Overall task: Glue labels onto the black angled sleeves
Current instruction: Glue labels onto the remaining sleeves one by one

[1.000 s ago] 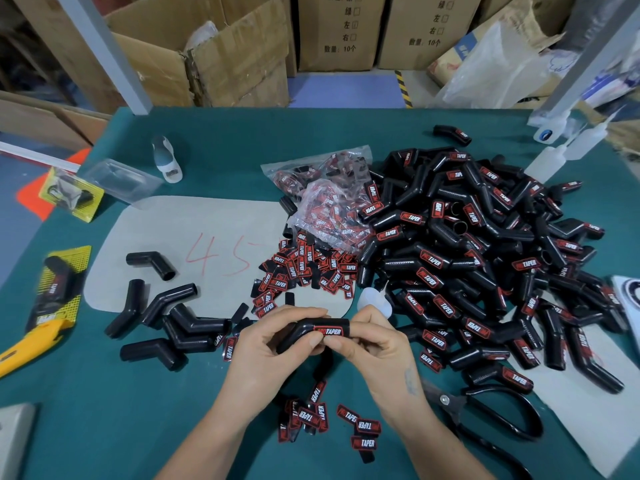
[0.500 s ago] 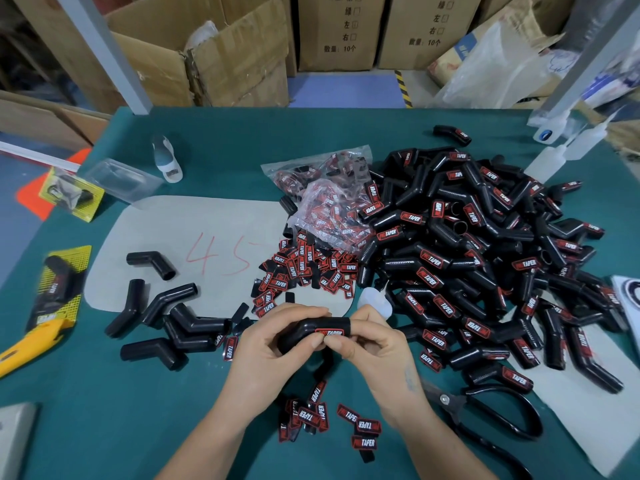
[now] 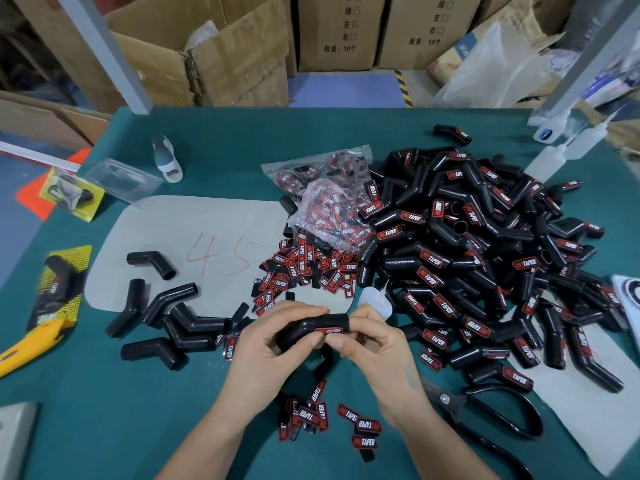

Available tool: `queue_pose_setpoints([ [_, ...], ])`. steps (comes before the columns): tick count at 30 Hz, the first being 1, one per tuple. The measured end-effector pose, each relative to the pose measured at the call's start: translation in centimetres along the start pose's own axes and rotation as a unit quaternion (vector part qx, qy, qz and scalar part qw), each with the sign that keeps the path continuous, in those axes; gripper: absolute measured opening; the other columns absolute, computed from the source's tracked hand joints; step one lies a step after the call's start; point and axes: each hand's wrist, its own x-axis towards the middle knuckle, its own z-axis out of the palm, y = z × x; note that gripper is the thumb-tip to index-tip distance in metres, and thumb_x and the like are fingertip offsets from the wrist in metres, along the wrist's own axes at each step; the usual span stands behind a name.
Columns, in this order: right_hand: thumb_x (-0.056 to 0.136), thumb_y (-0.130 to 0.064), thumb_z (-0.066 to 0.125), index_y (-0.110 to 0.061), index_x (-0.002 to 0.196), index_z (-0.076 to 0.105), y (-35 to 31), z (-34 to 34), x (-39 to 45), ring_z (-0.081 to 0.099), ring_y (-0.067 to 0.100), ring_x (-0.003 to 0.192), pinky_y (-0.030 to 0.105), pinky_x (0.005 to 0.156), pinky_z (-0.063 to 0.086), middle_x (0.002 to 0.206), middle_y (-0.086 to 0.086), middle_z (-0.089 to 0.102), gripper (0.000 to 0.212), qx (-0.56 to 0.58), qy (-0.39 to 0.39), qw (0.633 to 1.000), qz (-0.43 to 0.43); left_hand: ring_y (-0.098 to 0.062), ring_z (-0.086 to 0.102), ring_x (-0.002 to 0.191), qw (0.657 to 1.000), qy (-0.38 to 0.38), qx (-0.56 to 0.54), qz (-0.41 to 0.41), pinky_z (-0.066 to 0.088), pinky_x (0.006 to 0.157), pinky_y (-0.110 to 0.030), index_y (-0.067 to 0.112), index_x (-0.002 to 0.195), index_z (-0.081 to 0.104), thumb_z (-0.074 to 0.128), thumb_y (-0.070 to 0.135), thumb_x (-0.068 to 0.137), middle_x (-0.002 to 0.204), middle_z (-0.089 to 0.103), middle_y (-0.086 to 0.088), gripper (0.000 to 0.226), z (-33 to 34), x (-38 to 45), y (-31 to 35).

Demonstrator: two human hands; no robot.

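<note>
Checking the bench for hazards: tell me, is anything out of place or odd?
Mostly ordinary clutter. The scissors lie close by the right hand, and a yellow knife sits at the table's left edge. Loose labels are scattered near both wrists.

Black sleeves and red-and-black labels on a teal tabletop

The tabletop (image 3: pixel 104 427) is teal; the sleeves (image 3: pixel 485 258) are black, many bearing labels (image 3: pixel 304 268) in red and black with white "TAPER" lettering. A grey mat (image 3: pixel 166 230) carries a red "45". The knife (image 3: pixel 24 348) is yellow, the mesh card (image 3: pixel 74 258) yellow with black, the scissors (image 3: pixel 498 414) black, the boxes (image 3: pixel 239 60) brown.
</note>
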Motion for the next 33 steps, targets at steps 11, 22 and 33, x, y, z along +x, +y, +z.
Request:
queue_pose_setpoints([
  [11, 0.072, -0.053, 0.088, -0.026, 0.087, 0.086, 0.3, -0.1, 0.0, 0.052, 0.008, 0.075, 0.019, 0.072, 0.046, 0.079, -0.012, 0.054, 0.031, -0.012, 0.010, 1.000, -0.005, -0.018, 0.069, 0.112, 1.000, 0.004, -0.025, 0.000, 0.053, 0.096, -0.026, 0.038, 0.111, 0.079, 0.077, 0.030, 0.086, 0.115, 0.074, 0.006, 0.026, 0.2, -0.1, 0.3],
  [22, 0.071, -0.040, 0.086, 0.004, 0.082, 0.074, 0.8, -0.2, 0.3, 0.047, 0.011, 0.071, 0.019, 0.067, 0.041, 0.077, 0.002, 0.048, 0.048, 0.006, 0.033, 0.999, 0.008, -0.020, 0.069, 0.110, 0.998, 0.040, -0.053, 0.012, 0.057, 0.090, -0.035, 0.032, 0.108, 0.065, 0.077, 0.022, 0.086, 0.115, 0.073, -0.003, 0.027, 1.1, -0.4, 0.1],
  [33, 0.074, -0.049, 0.089, -0.002, 0.085, 0.076, 0.9, -0.2, 0.1, 0.050, 0.011, 0.070, 0.018, 0.068, 0.044, 0.079, 0.000, 0.050, 0.050, 0.016, 0.008, 1.000, 0.023, -0.023, 0.065, 0.102, 0.988, 0.056, 0.057, 0.132, 0.056, 0.079, -0.045, 0.032, 0.092, 0.073, 0.070, 0.015, 0.090, 0.116, 0.061, 0.006, 0.017, 1.2, -0.5, -0.9],
])
